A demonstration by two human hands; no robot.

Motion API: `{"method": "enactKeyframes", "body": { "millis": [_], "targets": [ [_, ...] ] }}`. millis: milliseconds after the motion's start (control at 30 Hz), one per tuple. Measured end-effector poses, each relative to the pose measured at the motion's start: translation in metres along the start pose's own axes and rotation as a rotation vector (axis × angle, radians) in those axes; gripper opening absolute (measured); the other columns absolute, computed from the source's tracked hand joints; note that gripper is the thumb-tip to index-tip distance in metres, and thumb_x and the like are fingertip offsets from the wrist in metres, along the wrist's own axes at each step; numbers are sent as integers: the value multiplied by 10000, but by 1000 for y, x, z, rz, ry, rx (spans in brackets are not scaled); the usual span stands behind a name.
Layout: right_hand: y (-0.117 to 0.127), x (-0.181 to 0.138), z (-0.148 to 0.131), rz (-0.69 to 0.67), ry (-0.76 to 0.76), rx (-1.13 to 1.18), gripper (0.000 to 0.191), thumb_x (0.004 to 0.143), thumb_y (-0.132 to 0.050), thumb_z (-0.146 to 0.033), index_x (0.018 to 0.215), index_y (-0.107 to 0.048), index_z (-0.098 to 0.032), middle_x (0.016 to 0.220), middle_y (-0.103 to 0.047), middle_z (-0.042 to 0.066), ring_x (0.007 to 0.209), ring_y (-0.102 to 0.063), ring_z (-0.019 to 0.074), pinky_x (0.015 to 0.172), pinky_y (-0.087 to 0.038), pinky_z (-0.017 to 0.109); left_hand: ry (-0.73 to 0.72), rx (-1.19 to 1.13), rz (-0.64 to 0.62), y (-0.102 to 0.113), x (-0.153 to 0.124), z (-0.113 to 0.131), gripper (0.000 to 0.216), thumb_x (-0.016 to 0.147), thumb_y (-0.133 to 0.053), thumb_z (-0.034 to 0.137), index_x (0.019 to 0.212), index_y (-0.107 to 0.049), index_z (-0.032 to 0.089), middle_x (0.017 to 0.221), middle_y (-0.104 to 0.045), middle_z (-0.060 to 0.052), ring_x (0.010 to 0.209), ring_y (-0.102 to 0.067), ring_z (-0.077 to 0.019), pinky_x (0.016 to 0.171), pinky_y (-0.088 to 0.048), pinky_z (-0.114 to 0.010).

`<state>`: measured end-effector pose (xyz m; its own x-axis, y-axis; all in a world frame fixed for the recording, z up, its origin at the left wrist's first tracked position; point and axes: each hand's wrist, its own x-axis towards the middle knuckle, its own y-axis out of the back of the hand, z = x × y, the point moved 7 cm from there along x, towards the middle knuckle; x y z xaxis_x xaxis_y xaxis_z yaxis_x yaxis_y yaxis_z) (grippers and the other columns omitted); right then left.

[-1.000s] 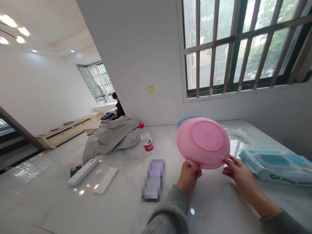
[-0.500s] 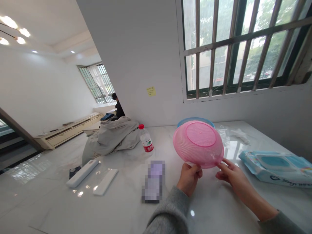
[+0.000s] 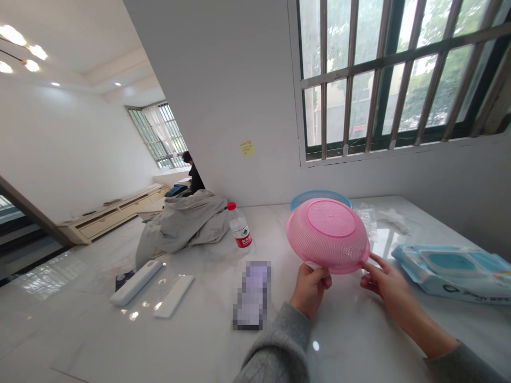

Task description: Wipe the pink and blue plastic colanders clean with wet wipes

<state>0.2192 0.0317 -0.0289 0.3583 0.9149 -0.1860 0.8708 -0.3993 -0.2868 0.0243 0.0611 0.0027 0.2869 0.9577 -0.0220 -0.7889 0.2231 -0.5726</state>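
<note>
"Fingers first: what does the remote view show me?"

"Thumb and fingers of my left hand (image 3: 309, 290) are closed on the near rim of the pink mesh basket (image 3: 329, 231); those of my right hand (image 3: 385, 283) pinch the same rim farther right."

"How is the basket set?"

"I see it bottom side up and tilted, its round base ring uppermost, the near rim held over the white counter (image 3: 207, 340). Behind it shows a blue round vessel (image 3: 321, 194); whether the two touch, I cannot tell."

"And to either side of the hands?"

"Right of the right hand, a light-blue packet (image 3: 451, 268); beyond, toward the wall, crumpled plastic wrapping (image 3: 393, 219). Left of the left hand, a purple, phone-like rectangle (image 3: 252, 295), its detail pixelated."

"Farther left?"

"An upright red-capped bottle (image 3: 240, 229) just beside a heap of grey cloth (image 3: 187, 221); nearer me, a white bar (image 3: 136, 283) and a flatter white piece (image 3: 174, 296), roughly parallel. I note also a yellow slip (image 3: 247, 148) on the wall, left of the barred window (image 3: 359, 80), and a dark-clothed person (image 3: 195, 178) in the room beyond."
</note>
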Motion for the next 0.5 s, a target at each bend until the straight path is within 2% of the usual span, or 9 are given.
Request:
{"method": "enactKeyframes", "body": {
  "millis": [267,500],
  "targets": [
    [2,6,5,-54,23,58,618,703,-951,-428,1201,-634,-246,597,-662,-51,530,-628,137,568,-603,227,-8,-23,4,1,0,2,222,593,-794,228,664,-593,166,506,-489,40,485,-427,-93,541,-228,-282],
    [0,5,-6,-74,78,132,647,677,-979,-361,1207,-632,-231,634,-693,-46,526,-657,141,558,-620,234,-29,-47,17,2,0,3,372,607,-917,293,752,-602,157,600,-536,43,532,-467,-89,553,-290,-263]
  ]
}}
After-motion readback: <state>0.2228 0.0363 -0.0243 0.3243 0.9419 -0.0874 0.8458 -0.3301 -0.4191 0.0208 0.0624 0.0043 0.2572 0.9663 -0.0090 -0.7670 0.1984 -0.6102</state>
